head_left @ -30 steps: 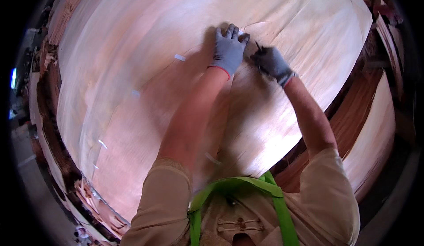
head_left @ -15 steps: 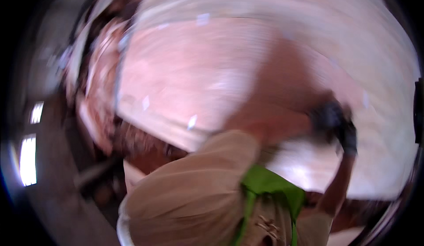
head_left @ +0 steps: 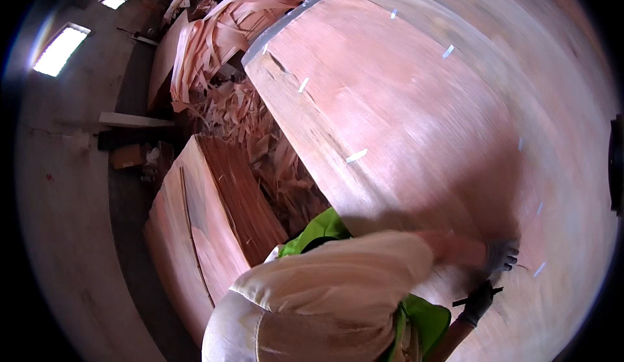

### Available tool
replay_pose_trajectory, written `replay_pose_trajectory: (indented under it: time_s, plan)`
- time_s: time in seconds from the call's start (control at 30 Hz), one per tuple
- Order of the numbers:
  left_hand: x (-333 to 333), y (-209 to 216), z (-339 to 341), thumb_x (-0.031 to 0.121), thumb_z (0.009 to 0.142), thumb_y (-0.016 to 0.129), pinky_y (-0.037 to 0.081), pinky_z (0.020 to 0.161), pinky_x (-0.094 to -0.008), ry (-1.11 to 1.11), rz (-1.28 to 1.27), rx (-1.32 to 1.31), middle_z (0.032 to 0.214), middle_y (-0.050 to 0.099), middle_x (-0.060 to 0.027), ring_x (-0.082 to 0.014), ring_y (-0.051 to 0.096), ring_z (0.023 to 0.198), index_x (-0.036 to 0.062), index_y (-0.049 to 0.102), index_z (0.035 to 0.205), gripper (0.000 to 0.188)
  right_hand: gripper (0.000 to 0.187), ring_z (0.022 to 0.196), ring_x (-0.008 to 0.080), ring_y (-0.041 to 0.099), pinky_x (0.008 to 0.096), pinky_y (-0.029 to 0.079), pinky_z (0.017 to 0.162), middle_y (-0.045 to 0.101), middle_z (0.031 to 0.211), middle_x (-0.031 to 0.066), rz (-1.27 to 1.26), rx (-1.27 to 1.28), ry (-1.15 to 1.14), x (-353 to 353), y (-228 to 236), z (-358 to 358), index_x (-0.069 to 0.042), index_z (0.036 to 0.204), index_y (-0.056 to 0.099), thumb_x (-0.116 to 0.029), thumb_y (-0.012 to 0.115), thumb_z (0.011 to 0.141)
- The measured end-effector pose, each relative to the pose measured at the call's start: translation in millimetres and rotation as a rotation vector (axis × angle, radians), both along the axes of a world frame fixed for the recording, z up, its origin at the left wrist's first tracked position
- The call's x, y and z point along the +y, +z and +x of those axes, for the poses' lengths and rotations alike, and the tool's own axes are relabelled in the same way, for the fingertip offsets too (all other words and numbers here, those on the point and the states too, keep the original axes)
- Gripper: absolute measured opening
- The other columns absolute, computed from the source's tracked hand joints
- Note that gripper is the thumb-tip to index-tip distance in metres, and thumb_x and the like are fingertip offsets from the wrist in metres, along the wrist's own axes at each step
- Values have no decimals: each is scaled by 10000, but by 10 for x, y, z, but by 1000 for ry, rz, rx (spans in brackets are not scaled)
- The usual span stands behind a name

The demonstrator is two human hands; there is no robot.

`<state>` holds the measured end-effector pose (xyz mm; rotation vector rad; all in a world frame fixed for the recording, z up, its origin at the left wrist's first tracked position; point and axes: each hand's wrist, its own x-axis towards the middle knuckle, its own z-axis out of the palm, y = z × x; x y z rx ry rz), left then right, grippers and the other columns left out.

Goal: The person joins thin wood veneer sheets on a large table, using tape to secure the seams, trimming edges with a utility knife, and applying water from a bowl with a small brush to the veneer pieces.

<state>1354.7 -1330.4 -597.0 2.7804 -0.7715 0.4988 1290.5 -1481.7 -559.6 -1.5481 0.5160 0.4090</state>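
Observation:
A wide sheet of pinkish wood veneer (head_left: 416, 95) lies in front of me, with small pale tape strips (head_left: 357, 156) along its edges and seams. My left hand (head_left: 502, 256), in a grey glove, rests on the sheet at the right with its fingers stretched out. Just below it, my right hand (head_left: 478, 305), in a dark glove, is closed around a slim black tool (head_left: 498, 290); its ends stick out on both sides of the fist, and its kind is unclear. A short dark line in the wood ends near the left fingertips.
Left of the sheet stands a thick stack of veneer (head_left: 224, 193). Torn veneer strips (head_left: 234, 24) are heaped on the floor behind it, against the sheet's left edge. A pale plank (head_left: 135, 120) and a small brown box (head_left: 127, 156) lie by the wall.
My view has turned, bringing the veneer stack into sight. My hands, blurred close together before, are now a little apart, the left one laid on the sheet with fingers stretched.

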Motion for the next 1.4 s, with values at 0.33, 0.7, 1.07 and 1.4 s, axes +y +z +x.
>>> replay_pose_trajectory:
  time_s: [0.33, 0.7, 1.07, 1.4]
  plan:
    - [3343, 688, -3037, 268, 814, 561, 266, 1057, -492, 818, -81, 214, 1368, 381, -194, -353, 329, 1288, 36, 465, 1256, 508, 220, 439, 66, 403, 204, 329, 399, 497, 621, -12, -39, -52, 331, 385, 292, -1171, -21, 1063, 570, -166, 506, 909]
    - [4866, 580, -4797, 414, 912, 417, 181, 1089, -485, 1163, -35, 259, 1468, 273, -150, -307, 246, 1356, 93, 316, 1405, 596, 90, 450, 54, 414, 188, 334, 407, 459, 593, -47, -20, -87, 812, 3194, 506, -2446, -112, 931, 558, -196, 530, 914]
    - [3391, 128, -8412, 358, 801, 606, 371, 973, -447, 1358, -329, 703, 1380, 413, -124, -300, 439, 1217, 119, 470, 1285, 557, 212, 407, 95, 448, 266, 340, 366, 578, 575, 24, -263, -436, 1051, 5992, 62, -2279, -85, 761, 621, -280, 648, 837]
    - [2852, -322, -8827, 219, 783, 609, 465, 877, -437, 1747, -908, 577, 1291, 493, -159, -359, 551, 1055, 94, 532, 1212, 453, 255, 390, 97, 414, 276, 313, 374, 500, 528, -2, -508, -534, 1300, 5931, -271, -1894, -79, 668, 567, -258, 717, 771]
